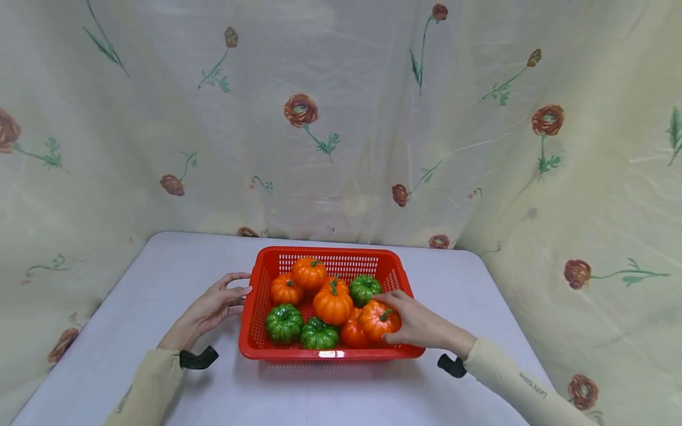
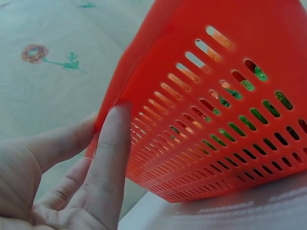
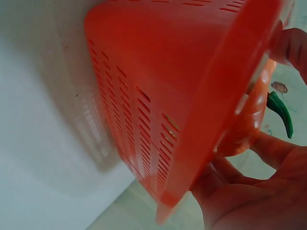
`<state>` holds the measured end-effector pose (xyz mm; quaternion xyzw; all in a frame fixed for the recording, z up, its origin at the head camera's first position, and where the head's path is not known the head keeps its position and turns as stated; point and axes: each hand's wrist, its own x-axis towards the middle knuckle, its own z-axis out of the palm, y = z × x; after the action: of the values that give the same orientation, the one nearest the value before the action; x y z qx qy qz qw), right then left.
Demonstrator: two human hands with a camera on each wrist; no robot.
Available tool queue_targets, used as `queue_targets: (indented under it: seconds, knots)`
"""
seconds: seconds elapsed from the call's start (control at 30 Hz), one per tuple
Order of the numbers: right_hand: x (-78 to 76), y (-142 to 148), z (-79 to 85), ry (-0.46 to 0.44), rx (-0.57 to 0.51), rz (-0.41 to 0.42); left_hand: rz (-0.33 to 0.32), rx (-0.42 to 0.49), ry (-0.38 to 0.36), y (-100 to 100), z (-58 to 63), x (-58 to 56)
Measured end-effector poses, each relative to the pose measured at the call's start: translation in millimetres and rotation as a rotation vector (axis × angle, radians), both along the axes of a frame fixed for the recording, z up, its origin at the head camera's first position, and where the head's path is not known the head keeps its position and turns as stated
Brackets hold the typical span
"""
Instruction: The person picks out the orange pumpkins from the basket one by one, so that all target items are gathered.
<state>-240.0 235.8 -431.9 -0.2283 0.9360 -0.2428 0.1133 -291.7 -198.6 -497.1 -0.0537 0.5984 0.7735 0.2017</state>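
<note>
A red plastic basket (image 1: 330, 354) with slotted walls holds several small orange and green pumpkins. My right hand (image 1: 418, 322) reaches over the basket's right side, its thumb and fingers around an orange pumpkin (image 1: 377, 322) with a green stem. In the right wrist view, that orange pumpkin (image 3: 247, 120) shows just past the rim, partly hidden by it. At the basket's left side, my left hand (image 1: 213, 305) touches the rim with fairly straight fingers. The left wrist view shows the thumb (image 2: 110, 158) against the rim's underside, beside the slotted wall (image 2: 230, 110).
The basket stands on a white-covered table (image 1: 213, 390). A pale curtain (image 1: 351, 118) with printed red flowers hangs behind and at both sides. Inside the basket are an orange pumpkin (image 1: 333, 305) near the middle and a green pumpkin (image 1: 284, 323) at front left.
</note>
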Motion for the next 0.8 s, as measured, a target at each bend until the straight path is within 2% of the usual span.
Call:
queue_targets:
  seconds: [0.3,0.8]
  knots:
    - [-3.2,0.4,-3.4,-0.051,-0.118,-0.087,0.023,-0.014,0.013,2.0,-2.9,-1.4]
    - [-5.0,3.3,-3.6,-0.057,-0.137,-0.078,0.027,-0.010,0.011,1.4,-4.6,0.0]
